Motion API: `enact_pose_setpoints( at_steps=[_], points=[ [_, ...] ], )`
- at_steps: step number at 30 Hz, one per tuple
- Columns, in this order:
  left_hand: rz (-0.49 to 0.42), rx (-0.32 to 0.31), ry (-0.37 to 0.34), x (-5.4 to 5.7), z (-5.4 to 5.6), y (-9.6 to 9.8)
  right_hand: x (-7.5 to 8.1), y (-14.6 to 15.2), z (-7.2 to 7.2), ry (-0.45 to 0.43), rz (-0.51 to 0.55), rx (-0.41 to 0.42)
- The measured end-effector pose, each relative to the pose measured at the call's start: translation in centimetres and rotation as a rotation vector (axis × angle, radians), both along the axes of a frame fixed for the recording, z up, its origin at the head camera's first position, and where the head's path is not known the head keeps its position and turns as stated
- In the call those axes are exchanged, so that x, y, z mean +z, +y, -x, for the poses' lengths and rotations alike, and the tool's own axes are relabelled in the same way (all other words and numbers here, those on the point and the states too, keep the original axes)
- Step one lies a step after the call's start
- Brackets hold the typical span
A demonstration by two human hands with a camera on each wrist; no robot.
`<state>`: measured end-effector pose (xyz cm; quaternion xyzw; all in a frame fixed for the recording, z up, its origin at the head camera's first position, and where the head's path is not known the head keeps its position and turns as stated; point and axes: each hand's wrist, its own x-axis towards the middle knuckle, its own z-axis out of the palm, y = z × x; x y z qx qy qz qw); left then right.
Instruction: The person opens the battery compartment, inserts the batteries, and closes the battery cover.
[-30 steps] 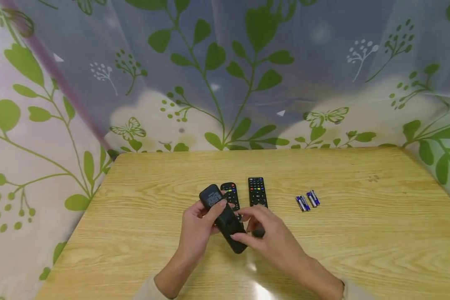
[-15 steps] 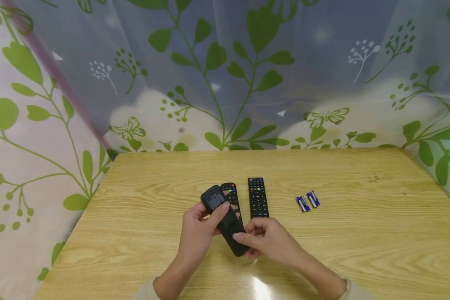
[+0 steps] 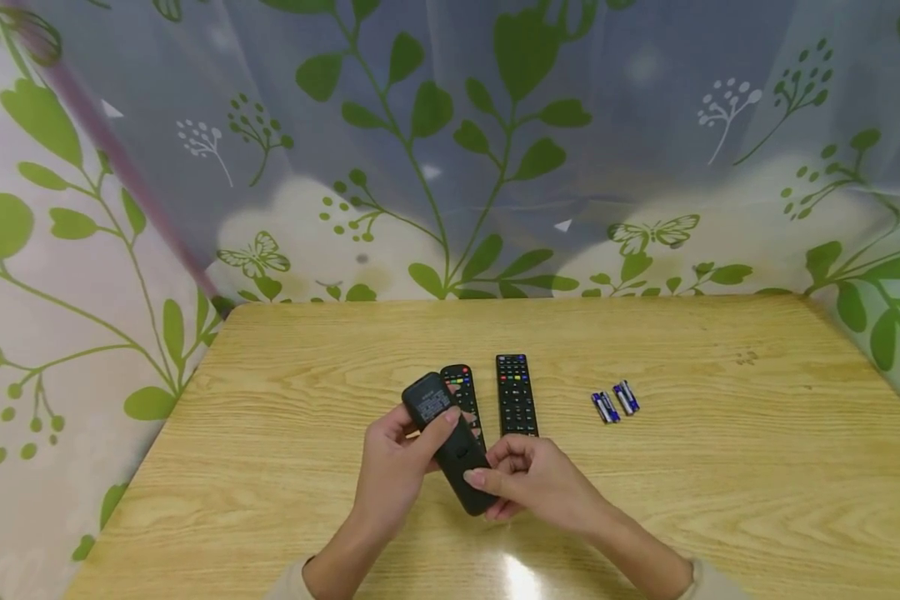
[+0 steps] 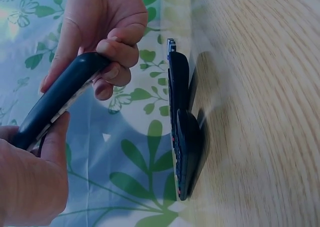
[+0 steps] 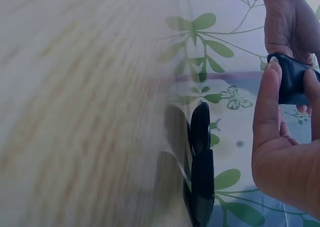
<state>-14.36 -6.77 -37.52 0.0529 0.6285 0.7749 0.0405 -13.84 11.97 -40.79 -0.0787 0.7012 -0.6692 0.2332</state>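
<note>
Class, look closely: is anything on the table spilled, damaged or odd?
Nothing visible looks spilled or broken. One oddity: small brown marks on the table, farther right than the batteries in the head view, interrupting the grain; stain or knot, I can't tell.

Smooth, low-sheen plastic is seen on the long black round-ended remote control [image 3: 462, 458]. A metallic shine is shown by small blue-and-silver cylindrical batteries [image 3: 605, 407]. The yellow-brown wood-grained tabletop [image 3: 720, 467] is glossily glared; the leaf-printed cloth hanging [image 3: 615, 142] is creased.

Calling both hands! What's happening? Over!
Left hand, right hand gripping black oblong remote, back up.
Two black button-covered remotes lie beyond, blue-silver cylindrical batteries off right.
Nothing visibly blocking.
</note>
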Motion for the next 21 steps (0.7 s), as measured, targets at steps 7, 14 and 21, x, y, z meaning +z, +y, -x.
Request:
enact_pose_setpoints(
  at_steps=[7,14,21],
  points=[
    [-0.035,-0.024,0.014,-0.2,0.0,-0.2,-0.4,-0.2,-0.1,0.026,0.033,-0.016],
    [-0.023,-0.037,0.041,-0.3,0.0,-0.5,-0.8,-0.4,-0.4,0.096,0.049,-0.039],
    [-0.07,-0.075,0.086,-0.3,0.0,-1.0,-0.7,-0.3,-0.6,0.121,0.068,-0.055]
  ],
)
